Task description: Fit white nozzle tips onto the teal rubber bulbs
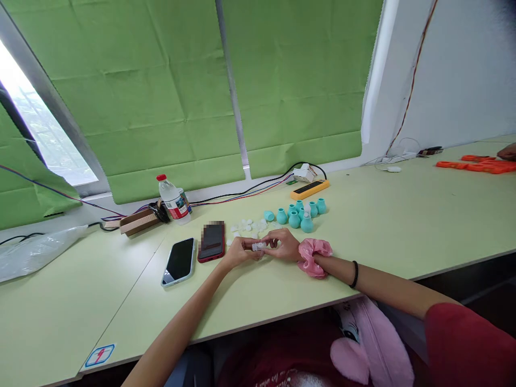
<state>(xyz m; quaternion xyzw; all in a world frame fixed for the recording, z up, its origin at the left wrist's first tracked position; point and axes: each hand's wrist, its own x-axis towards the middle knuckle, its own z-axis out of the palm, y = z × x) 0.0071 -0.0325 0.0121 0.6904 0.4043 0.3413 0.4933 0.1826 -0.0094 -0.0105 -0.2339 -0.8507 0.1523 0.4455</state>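
Note:
Between my two hands is a small translucent white plastic piece (258, 246), held just above the table near its front. My left hand (241, 252) pinches its left end, and my right hand (283, 244), with a pink scrunchie (313, 258) at the wrist, grips the right end. Behind my hands lie several small translucent white pieces (246, 226) in a loose scatter. To their right stand several turquoise bulb-shaped pieces (294, 219); one at the front (307, 223) has a clear part in its neck. Another turquoise piece (269, 215) lies tipped on its side.
Two phones, one light-cased (178, 262) and one red-cased (212, 242), lie left of my hands. Farther back are a water bottle (174, 200), a cardboard tray (140, 221) and a yellow power strip (310, 190). Orange pieces (479, 164) and another person's hand (508, 152) are at far right.

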